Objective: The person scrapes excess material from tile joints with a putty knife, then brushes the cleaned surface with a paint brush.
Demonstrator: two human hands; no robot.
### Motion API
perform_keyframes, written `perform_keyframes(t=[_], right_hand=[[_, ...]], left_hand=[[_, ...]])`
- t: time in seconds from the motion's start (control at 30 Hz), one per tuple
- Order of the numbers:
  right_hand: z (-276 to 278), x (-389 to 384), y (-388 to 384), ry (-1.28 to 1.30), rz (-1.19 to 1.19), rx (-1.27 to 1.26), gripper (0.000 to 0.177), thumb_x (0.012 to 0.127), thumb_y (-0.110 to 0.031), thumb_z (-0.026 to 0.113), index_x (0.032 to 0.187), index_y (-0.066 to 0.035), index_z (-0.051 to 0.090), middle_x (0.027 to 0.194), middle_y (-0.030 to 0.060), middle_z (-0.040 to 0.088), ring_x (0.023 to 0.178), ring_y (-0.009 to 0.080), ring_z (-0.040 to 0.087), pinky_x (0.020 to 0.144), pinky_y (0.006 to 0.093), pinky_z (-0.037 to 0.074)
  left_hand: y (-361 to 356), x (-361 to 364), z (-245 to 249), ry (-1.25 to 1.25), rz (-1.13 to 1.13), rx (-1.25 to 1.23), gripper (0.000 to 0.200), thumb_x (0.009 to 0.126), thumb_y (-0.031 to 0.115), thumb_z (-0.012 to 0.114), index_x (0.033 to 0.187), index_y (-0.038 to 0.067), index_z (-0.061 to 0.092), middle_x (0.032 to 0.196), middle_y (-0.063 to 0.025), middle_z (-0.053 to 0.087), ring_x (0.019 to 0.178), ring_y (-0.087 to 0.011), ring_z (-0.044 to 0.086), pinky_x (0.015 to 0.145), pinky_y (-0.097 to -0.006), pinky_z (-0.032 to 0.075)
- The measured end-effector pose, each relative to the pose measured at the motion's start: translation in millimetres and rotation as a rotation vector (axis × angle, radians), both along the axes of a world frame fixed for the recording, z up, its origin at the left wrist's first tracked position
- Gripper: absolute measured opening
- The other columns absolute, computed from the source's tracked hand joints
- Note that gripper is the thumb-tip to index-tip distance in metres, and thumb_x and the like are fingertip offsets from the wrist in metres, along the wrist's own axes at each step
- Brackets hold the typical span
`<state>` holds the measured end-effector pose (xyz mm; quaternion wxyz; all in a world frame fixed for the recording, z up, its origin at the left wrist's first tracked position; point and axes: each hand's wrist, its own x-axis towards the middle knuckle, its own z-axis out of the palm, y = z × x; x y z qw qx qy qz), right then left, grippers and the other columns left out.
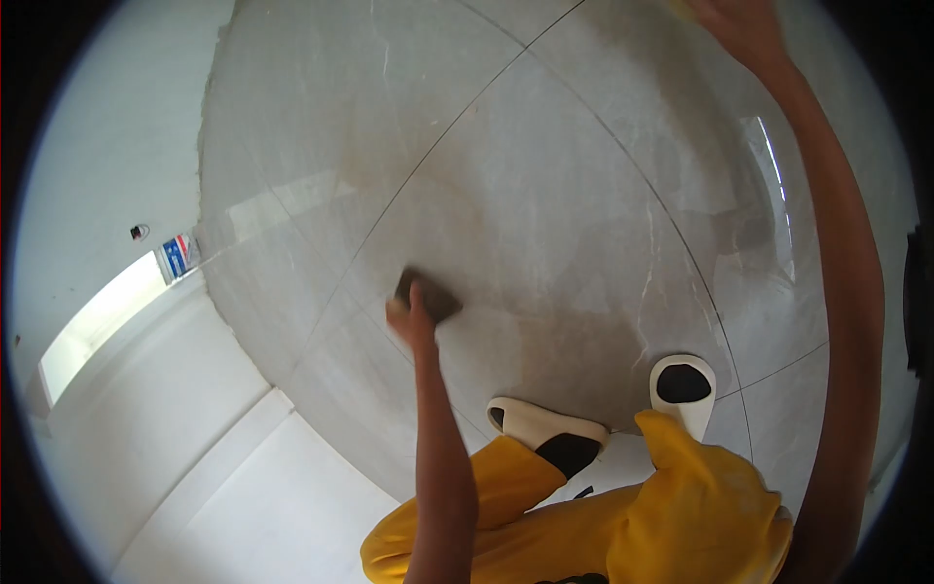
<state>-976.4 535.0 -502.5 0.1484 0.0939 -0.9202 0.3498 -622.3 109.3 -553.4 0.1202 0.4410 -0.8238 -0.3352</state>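
Observation:
My left hand (413, 316) grips a dark, flat rectangular pad (438, 299) against the glossy grey tile floor (545, 224). The thumb lies across the pad's top and the fingers wrap its left side; both are a little blurred. Stretched far forward at the top right, my right hand (744, 29) is partly cut off by the frame edge. Its fingers are mostly out of view, with a yellowish bit at their tips, and I cannot tell what that is. Brownish smears and a wet-looking sheen show on the tiles around the pad.
My feet in cream and black slip-on shoes (530, 420) stand just behind the pad, below yellow trousers (700, 496). Thin dark joints cross the floor. White panelling (224, 467) borders it at lower left. A blue, white and red container (178, 257) stands at the left edge.

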Motion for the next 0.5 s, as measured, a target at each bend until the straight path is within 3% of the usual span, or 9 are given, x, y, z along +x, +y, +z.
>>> perform_keyframes(t=[0.03,0.1,0.17,0.2,0.27,0.33,0.43,0.47,0.5], right_hand=[[-5,12,7,-0.063,-0.023,-0.043,0.030,0.080,-0.027,0.065,0.089,0.000,0.056,0.085,0.0191,0.061,0.080,0.0376,0.060,0.068,0.0432,0.048],[-42,33,15,-0.160,-0.068,0.079,0.043,0.085,-0.039,0.063,0.083,0.003,0.061,0.071,0.0183,0.063,0.065,0.0280,0.062,0.058,0.0369,0.047],[-36,70,3,-0.043,0.089,0.027,0.030,0.081,-0.024,0.066,0.097,0.002,0.064,0.080,0.0190,0.066,0.072,0.0313,0.064,0.063,0.0396,0.051],[-25,79,15,-0.110,0.125,0.035,0.032,0.082,-0.026,0.068,0.097,0.003,0.065,0.081,0.0181,0.067,0.070,0.0280,0.064,0.063,0.0364,0.050],[-10,93,52,-0.267,0.090,-0.043,0.035,0.082,-0.027,0.069,0.096,0.005,0.065,0.083,0.0160,0.067,0.069,0.0218,0.064,0.062,0.0314,0.050],[0,116,89,-0.460,-0.042,-0.216,0.033,0.083,-0.025,0.068,0.094,0.006,0.065,0.083,0.0138,0.068,0.069,0.0160,0.063,0.062,0.0279,0.049],[6,146,100,-0.438,-0.078,-0.267,0.033,0.084,-0.023,0.068,0.095,0.007,0.064,0.081,0.0100,0.067,0.069,0.0122,0.062,0.062,0.0254,0.048],[5,151,93,-0.457,-0.081,-0.258,0.033,0.084,-0.023,0.068,0.096,0.008,0.064,0.081,0.0103,0.066,0.069,0.0125,0.062,0.062,0.0254,0.048],[1,158,80,-0.474,-0.081,-0.250,0.033,0.083,-0.022,0.068,0.096,0.008,0.063,0.081,0.0105,0.066,0.069,0.0129,0.062,0.062,0.0253,0.048]], left_hand=[[27,-42,-2,0.055,-0.015,0.149,0.030,0.081,0.023,0.072,0.086,-0.005,0.061,0.080,-0.0090,0.064,0.073,-0.0174,0.061,0.066,-0.0331,0.050],[79,-113,-35,-0.002,-0.340,-0.129,0.032,0.081,0.027,0.071,0.088,-0.001,0.059,0.075,-0.0111,0.060,0.070,-0.0231,0.057,0.066,-0.0354,0.045],[133,-150,-7,0.069,-0.514,-0.158,0.029,0.081,0.026,0.070,0.088,0.000,0.059,0.074,-0.0121,0.060,0.069,-0.0259,0.057,0.065,-0.0382,0.046],[137,-149,0,0.068,-0.562,-0.203,0.028,0.081,0.025,0.069,0.088,0.000,0.060,0.074,-0.0112,0.061,0.069,-0.0247,0.058,0.064,-0.0384,0.047],[64,-111,0,-0.139,-0.365,-0.145,0.025,0.080,0.022,0.069,0.087,-0.001,0.061,0.075,-0.0103,0.064,0.070,-0.0221,0.061,0.063,-0.0372,0.048],[-24,-47,-4,-0.034,-0.160,-0.063,0.025,0.081,0.019,0.070,0.081,-0.004,0.060,0.077,-0.0109,0.064,0.070,-0.0203,0.060,0.063,-0.0345,0.048],[-4,-38,-3,-0.095,-0.266,-0.254,0.026,0.081,0.019,0.070,0.083,-0.005,0.059,0.079,-0.0119,0.063,0.071,-0.0208,0.060,0.064,-0.0341,0.049],[34,-59,-9,-0.050,-0.273,-0.145,0.030,0.079,0.022,0.072,0.089,-0.004,0.059,0.080,-0.0130,0.064,0.071,-0.0237,0.061,0.066,-0.0347,0.049],[76,-80,-20,0.019,-0.322,-0.270,0.038,0.077,0.025,0.075,0.094,-0.004,0.058,0.082,-0.0149,0.064,0.073,-0.0255,0.061,0.068,-0.0357,0.049]])
